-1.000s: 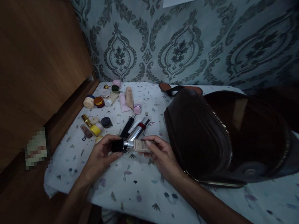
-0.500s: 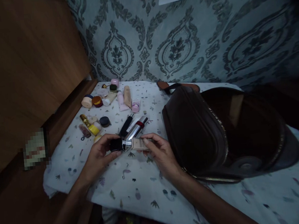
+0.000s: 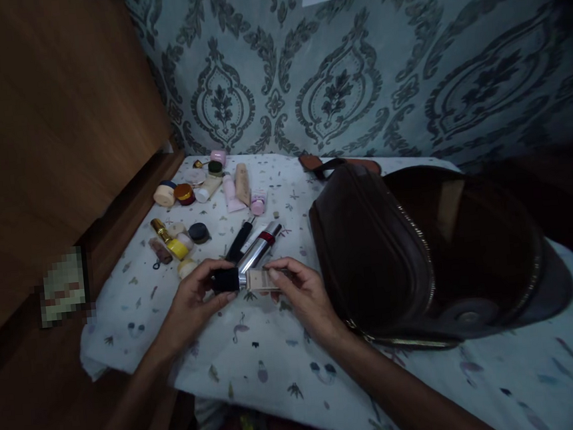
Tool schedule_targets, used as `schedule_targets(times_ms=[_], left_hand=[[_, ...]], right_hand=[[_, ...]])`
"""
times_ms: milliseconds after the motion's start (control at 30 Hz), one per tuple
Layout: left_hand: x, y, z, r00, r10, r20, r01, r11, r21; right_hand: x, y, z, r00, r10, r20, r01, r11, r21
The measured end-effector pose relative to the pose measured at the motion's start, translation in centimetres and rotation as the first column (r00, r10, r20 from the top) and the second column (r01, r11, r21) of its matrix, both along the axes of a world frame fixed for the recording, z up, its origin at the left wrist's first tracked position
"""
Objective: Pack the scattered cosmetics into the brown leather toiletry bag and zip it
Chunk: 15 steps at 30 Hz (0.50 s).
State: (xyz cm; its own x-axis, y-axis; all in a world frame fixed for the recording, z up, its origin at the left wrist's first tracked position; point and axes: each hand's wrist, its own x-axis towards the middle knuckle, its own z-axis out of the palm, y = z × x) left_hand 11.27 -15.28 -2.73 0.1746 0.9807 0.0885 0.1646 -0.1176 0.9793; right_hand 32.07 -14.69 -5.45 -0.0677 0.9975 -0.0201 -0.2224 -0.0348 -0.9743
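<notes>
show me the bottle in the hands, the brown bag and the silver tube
bottle point(image 3: 259, 281), head view, on its beige body
brown bag point(image 3: 369, 248), head view, on its front side
silver tube point(image 3: 257, 250), head view, on its silver barrel

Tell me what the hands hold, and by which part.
One small cosmetic bottle: the left hand grips its black cap, the right hand its beige body.
</notes>
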Motion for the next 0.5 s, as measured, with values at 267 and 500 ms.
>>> schedule_targets(times_ms=[267,500], left_hand=[[0.3,0.08,-0.09,1.0,-0.008,-0.003,0.008,1.0,0.017],[0.16,0.04,0.04,0.999,0.022,0.048,-0.022,1.0,-0.016]], right_hand=[[-0.04,0.04,0.24,1.0,-0.001,-0.006,0.001,1.0,-0.01],[0.02,-0.03,0.33,0.998,0.059,-0.019,-0.059,0.998,-0.003]])
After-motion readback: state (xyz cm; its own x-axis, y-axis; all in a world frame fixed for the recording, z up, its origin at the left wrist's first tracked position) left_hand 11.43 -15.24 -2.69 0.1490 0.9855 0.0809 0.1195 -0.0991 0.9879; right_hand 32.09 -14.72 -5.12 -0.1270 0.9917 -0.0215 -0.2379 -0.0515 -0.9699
